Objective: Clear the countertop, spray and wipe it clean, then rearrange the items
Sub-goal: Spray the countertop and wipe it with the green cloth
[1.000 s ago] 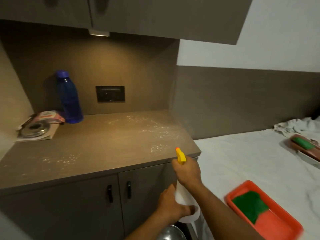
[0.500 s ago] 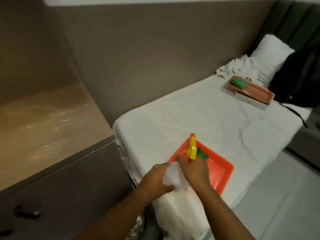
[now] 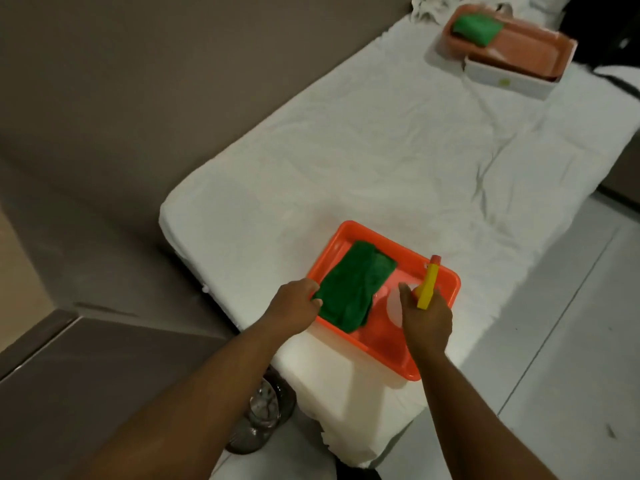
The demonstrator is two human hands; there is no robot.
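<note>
An orange tray point(image 3: 440, 271) lies on the near corner of the white bed point(image 3: 381, 150). A folded green cloth point(image 3: 353, 285) lies in its left half. My left hand point(image 3: 298, 304) has its fingers on the cloth's near left edge. My right hand point(image 3: 426, 320) holds a white spray bottle point(image 3: 393, 303) with a yellow trigger head point(image 3: 427, 285) over the tray's right half. The countertop shows only as a pale sliver at the far left edge point(image 3: 14, 271).
A second orange tray point(image 3: 540, 46) with a green cloth sits on a white box at the bed's far end. A metal bin point(image 3: 259, 417) stands on the floor below my left arm. Grey cabinet top point(image 3: 86, 375) at lower left, tiled floor at right.
The view swung from the countertop to the bed. My left hand left the spray bottle and reached the green cloth. My right hand carried the bottle over the tray.
</note>
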